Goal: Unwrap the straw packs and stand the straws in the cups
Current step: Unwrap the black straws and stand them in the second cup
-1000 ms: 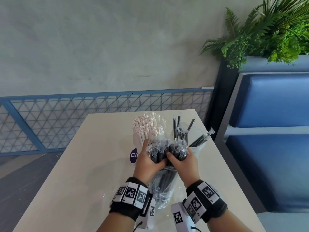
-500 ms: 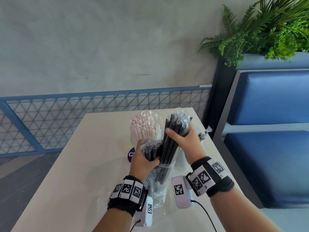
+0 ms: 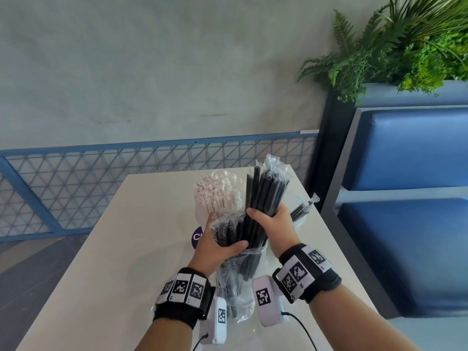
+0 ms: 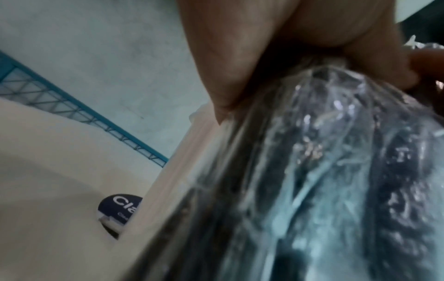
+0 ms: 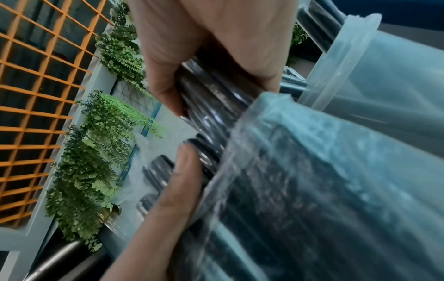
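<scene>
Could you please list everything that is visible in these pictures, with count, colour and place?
Black straws: one bunch, black, half drawn out of the wrapper, held above the table.
Wrapper: one, clear plastic, around the lower ends of the black straws.
White straws: one bunch, white, standing at the table's middle.
Clear cup: one, transparent, right of the bunch, a few black straws in it.
Table: one, cream.
Round sticker: one, purple, on the table.
Railing: one, blue mesh, behind the table.
Bench: one, blue, right.
Plants: green, top right.
Left hand: grips the wrapper.
Right hand: grips the black straws.
</scene>
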A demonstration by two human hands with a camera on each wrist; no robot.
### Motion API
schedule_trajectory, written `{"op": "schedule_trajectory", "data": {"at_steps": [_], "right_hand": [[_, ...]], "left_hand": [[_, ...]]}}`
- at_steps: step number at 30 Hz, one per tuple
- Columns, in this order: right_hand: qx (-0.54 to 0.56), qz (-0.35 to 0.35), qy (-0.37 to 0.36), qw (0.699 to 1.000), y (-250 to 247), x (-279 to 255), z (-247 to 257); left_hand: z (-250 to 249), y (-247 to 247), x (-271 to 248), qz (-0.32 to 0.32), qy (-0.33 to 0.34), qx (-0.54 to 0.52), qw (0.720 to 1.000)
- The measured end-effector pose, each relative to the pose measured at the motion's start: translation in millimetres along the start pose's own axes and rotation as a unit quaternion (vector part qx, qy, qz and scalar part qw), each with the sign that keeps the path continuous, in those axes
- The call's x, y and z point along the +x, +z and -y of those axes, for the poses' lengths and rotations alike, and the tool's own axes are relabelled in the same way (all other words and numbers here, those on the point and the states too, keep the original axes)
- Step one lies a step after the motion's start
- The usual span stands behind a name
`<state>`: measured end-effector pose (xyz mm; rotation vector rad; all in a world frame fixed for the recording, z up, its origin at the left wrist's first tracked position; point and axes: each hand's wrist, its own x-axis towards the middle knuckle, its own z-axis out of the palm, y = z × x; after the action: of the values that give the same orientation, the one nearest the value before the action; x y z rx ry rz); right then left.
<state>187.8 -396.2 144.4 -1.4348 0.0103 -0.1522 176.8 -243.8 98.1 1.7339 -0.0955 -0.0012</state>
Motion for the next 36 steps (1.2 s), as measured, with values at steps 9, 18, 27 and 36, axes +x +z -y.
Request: {"op": "schedule_trajectory", "data": {"at_steps": [9, 18, 27, 36], "right_hand": [[0.028, 0.002, -0.012, 1.0, 4, 10, 15], [0.043, 0.016, -0.017, 0.999, 3, 12, 24], [0.046, 0.0, -0.054, 0.997, 0, 13, 31], [0.011, 0.028, -0.044, 0.999, 0, 8, 44]], "left_hand": [[0, 0, 6, -0.019, -0.029, 0.0, 0.999], [-5, 3, 3, -0.043, -0.003, -0.025, 0.999], [-4, 4, 0, -0.085, -0.006, -0.038, 0.996], [-12, 9, 2, -0.085, 0.078, -0.008, 0.993]]}}
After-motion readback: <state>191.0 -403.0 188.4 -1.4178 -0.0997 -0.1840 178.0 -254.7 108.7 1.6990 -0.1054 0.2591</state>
